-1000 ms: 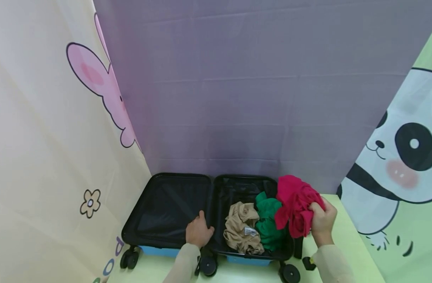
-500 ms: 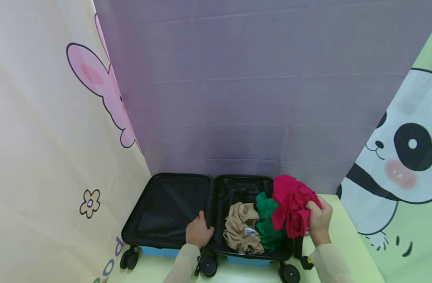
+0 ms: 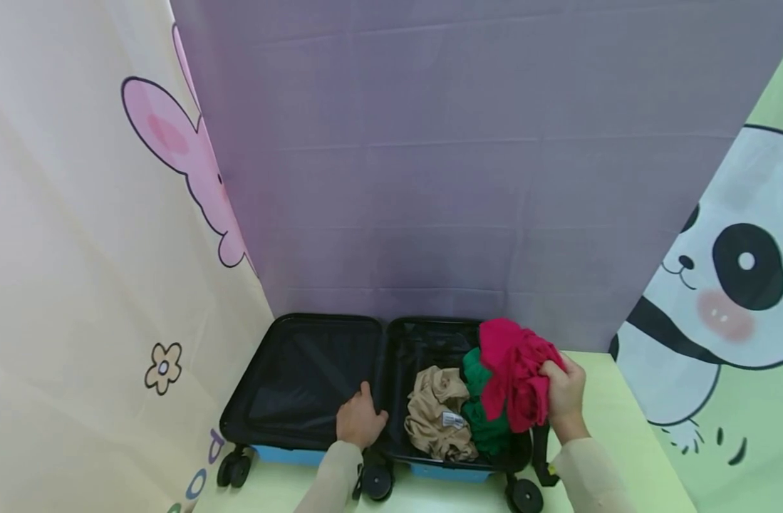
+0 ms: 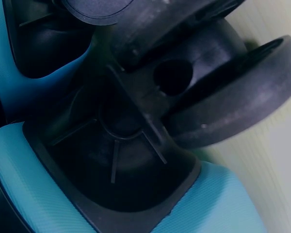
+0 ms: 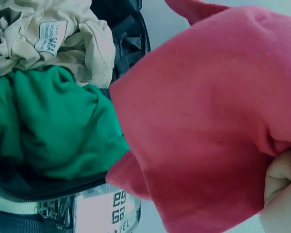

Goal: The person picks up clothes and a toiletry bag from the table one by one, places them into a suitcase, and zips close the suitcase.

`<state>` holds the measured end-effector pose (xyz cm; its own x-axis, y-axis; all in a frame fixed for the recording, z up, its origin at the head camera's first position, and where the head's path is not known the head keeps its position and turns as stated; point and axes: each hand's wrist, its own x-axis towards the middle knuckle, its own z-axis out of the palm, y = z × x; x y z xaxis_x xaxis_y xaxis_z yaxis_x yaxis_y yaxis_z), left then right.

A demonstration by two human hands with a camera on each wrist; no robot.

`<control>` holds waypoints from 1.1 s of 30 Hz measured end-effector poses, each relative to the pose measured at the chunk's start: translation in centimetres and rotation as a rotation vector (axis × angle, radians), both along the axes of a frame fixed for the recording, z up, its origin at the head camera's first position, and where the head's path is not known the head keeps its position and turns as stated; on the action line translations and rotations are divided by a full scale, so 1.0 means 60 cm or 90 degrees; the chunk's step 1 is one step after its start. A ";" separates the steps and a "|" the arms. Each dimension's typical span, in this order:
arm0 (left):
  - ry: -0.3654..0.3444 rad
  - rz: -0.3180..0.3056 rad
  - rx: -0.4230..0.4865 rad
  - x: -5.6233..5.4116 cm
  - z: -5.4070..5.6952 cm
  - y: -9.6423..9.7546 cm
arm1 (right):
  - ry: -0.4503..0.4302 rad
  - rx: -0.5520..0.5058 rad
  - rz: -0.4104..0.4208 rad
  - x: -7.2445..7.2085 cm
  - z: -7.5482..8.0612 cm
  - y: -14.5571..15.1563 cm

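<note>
I can't read the left hand [image 3: 360,419] fully: on the head feed its forefinger and thumb are extended near the fold of the unfolded suitcase [image 3: 314,385], but its other fingers are hidden, so I can't tell whether it grips. Its wrist feed gives me only cropped casters [image 4: 233,107] and blue shell. The right hand [image 3: 566,392] has its fingers curled tight into the right side of a crumpled red garment [image 3: 518,377], held over the suitcase's right half, hiding part of that rim and of the green garment [image 3: 487,427]; I can't make out whether the two cloths touch. On my right wrist feed the red cloth runs off the frame and most of the hand is cut off, as is a clear pouch [image 5: 106,213] whose lettering I get only in part. From the head, the red bunch's long axis slants from far left to near right, its loose folds pointing left, towards the beige garment [image 3: 436,413] inside. The suitcase's two halves lie side by side on the pale green surface [image 3: 622,427], casters towards the person.
</note>
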<state>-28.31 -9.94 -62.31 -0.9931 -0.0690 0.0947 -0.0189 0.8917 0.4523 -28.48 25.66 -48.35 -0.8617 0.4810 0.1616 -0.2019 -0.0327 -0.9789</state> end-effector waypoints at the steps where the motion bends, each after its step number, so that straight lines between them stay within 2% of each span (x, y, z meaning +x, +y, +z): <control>1: -0.001 0.001 0.000 0.000 0.000 0.000 | -0.002 0.001 0.008 -0.001 0.000 -0.003; 10: -0.005 0.003 -0.007 -0.001 0.000 -0.001 | 0.012 0.036 0.037 -0.003 0.002 -0.035; 14: -0.001 0.002 -0.002 0.000 0.004 0.000 | 0.011 0.018 0.046 -0.005 0.001 -0.047; 16: 0.001 0.001 -0.001 0.000 0.005 0.001 | -0.001 0.015 0.052 -0.006 0.000 -0.051; 23: -0.003 0.002 0.000 -0.002 0.003 0.002 | -0.048 0.076 0.075 -0.008 -0.009 -0.059; 33: -0.006 0.004 0.008 -0.001 0.001 0.001 | -0.096 0.093 0.119 -0.013 -0.017 -0.073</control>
<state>-28.39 -9.88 -62.27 -0.9935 -0.0762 0.0850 -0.0283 0.8858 0.4632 -29.26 21.29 -49.37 -0.9529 0.2922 0.0811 -0.0578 0.0874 -0.9945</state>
